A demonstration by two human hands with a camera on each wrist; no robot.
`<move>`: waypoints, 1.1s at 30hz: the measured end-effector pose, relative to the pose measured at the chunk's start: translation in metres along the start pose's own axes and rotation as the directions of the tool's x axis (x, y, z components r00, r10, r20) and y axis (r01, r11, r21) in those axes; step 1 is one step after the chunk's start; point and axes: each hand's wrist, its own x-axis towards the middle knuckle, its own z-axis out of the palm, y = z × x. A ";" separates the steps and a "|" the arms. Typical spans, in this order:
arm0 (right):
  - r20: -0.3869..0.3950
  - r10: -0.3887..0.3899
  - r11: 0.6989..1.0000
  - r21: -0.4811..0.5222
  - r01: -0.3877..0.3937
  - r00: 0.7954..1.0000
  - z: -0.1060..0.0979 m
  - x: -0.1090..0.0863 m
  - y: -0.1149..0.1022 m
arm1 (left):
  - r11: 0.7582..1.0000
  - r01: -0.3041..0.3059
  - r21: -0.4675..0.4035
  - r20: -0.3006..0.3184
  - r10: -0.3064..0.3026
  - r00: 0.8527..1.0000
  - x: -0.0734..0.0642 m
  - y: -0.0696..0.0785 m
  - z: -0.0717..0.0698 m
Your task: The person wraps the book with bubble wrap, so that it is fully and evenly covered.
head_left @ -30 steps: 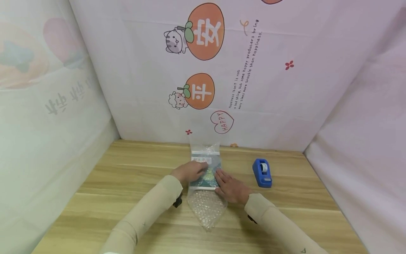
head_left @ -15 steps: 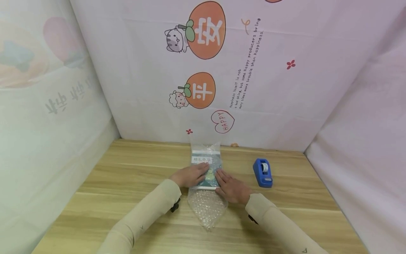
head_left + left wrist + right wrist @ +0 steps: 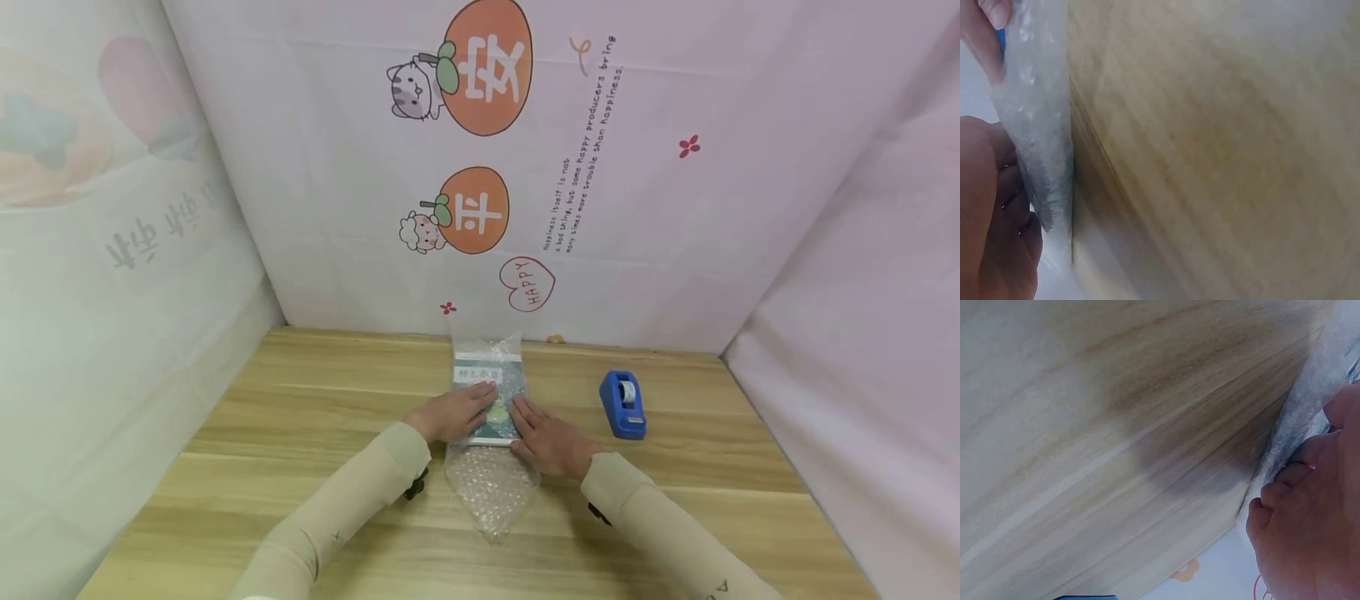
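Observation:
A teal book (image 3: 480, 364) with a white title label lies on a sheet of bubble wrap (image 3: 492, 492), whose clear layer also covers it. My left hand (image 3: 452, 413) rests on the wrapped cover from the left, fingers extended across it. From the other side, my right hand (image 3: 553, 443) presses along the book's right edge with its fingers straight. In the left wrist view, the bubble wrap (image 3: 1044, 119) shows side-on, with the left hand (image 3: 991, 212) against it. The right wrist view shows the right hand (image 3: 1313, 525) beside the wrap's edge (image 3: 1297, 412).
A blue tape dispenser (image 3: 623, 407) with a roll of clear tape stands right of the book. Everything lies on a wooden table (image 3: 300, 433). A printed cloth wall (image 3: 360, 250) rises at its back edge, with more cloth at both sides.
The left hand's fingers, more bent one second ago, now lie straighter and flatter on the cover, and more of the title label shows. The right hand has stayed in place.

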 end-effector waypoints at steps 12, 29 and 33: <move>0.061 0.040 0.987 0.153 -0.049 0.997 -0.017 0.005 0.010 | 0.995 0.004 0.102 0.013 -0.006 1.000 0.004 0.005 -0.011; 0.020 0.111 0.985 0.132 -0.112 0.994 -0.029 0.033 0.024 | 0.995 0.022 0.097 0.012 -0.024 1.000 0.003 0.004 -0.009; -0.014 0.104 0.986 0.134 -0.102 0.994 -0.022 0.038 0.027 | 0.994 0.029 0.108 0.011 -0.030 0.999 0.002 0.005 -0.010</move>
